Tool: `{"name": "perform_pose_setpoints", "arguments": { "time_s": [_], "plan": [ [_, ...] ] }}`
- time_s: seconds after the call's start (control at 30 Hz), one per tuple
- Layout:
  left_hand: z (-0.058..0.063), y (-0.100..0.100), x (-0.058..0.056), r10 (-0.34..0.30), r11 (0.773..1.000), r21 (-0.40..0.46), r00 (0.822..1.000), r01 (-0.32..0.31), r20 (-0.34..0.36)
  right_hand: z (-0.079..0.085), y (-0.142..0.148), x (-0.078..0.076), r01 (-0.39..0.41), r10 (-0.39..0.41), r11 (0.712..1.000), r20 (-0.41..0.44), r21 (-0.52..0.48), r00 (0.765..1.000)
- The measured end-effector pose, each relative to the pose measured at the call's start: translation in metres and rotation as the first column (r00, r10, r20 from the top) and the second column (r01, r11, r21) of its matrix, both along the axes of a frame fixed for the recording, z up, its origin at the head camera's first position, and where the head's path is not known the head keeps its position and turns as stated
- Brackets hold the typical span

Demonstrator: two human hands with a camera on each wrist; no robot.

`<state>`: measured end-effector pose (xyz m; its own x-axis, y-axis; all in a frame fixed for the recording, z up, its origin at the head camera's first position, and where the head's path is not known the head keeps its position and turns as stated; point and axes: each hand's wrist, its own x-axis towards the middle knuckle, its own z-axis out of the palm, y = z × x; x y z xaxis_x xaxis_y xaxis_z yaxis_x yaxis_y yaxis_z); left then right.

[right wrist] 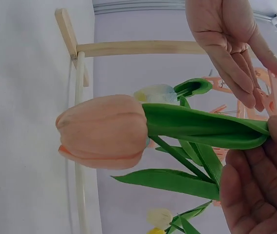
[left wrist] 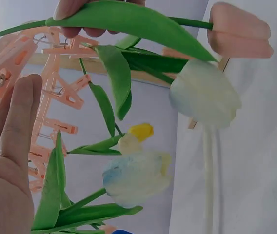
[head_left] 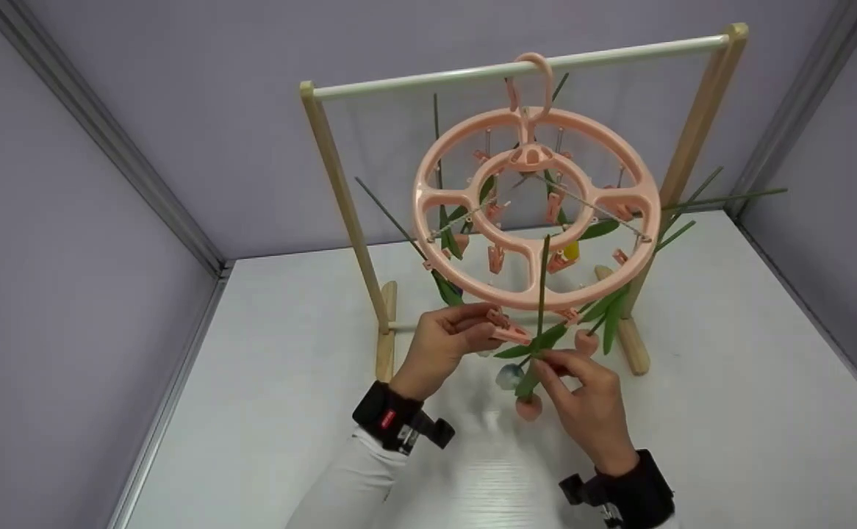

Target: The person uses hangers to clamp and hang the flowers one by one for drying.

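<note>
My left hand (head_left: 439, 347) pinches a pink clothespin (head_left: 513, 335) hanging at the near edge of the round pink drying hanger (head_left: 472, 288). Just right of it, my right hand (head_left: 589, 397) pinches the stem of an artificial pink tulip (right wrist: 104, 131) between thumb and fingers. The tulip's bloom points down toward the table, and its stem rises in front of the ring. Close behind hangs a white-blue tulip (head_left: 510, 377). In the right wrist view, the clothespin (right wrist: 275, 97) is beside the tulip's stem end; whether the stem lies between its jaws I cannot tell.
The hanger hooks over the white rod (head_left: 428, 78) of a wooden rack (head_left: 340, 184) on a white table (head_left: 252, 411). Several other tulips hang from its clips, among them a yellow one (left wrist: 141, 131); some stems stick out sideways. Grey walls enclose the back and sides.
</note>
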<state>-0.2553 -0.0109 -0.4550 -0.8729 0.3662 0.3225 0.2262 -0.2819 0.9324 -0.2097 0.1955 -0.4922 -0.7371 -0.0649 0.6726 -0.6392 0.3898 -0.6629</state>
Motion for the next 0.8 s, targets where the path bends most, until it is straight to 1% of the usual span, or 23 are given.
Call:
{"name": "perform_pose_setpoints", "arguments": {
  "time_s": [0.17,0.23,0.3,0.43,0.6,0.67,0.8],
  "plan": [
    [-0.008,0.004,-0.001,-0.03,0.997,0.072,0.999,0.028,0.032,0.003,-0.003,0.0,-0.001,0.001,1.0,0.016,-0.011,1.0],
    [-0.009,0.005,0.0,-0.031,0.996,0.09,0.999,0.028,0.042,0.004,-0.004,0.0,-0.006,0.006,1.0,0.023,-0.021,1.0],
    [-0.009,0.005,0.001,-0.022,0.996,0.088,0.999,0.018,0.04,0.005,-0.004,0.0,-0.009,0.009,1.0,0.01,-0.03,1.0],
    [-0.003,0.006,0.005,0.004,0.997,0.072,1.0,-0.006,0.021,0.012,-0.007,0.0,-0.002,0.001,1.0,-0.03,-0.026,1.0],
    [0.007,0.008,0.013,0.036,0.997,0.06,0.999,-0.037,0.009,0.031,-0.012,0.01,-0.002,0.0,1.0,-0.054,-0.026,0.999],
    [0.009,0.008,0.014,0.05,0.997,0.054,0.999,-0.051,0.006,0.038,-0.013,0.013,-0.013,0.011,1.0,-0.063,-0.028,0.998],
    [0.009,0.008,0.015,0.058,0.996,0.062,0.998,-0.057,-0.006,0.045,-0.015,0.016,-0.033,0.031,0.999,-0.071,-0.027,0.997]
  ]
}}
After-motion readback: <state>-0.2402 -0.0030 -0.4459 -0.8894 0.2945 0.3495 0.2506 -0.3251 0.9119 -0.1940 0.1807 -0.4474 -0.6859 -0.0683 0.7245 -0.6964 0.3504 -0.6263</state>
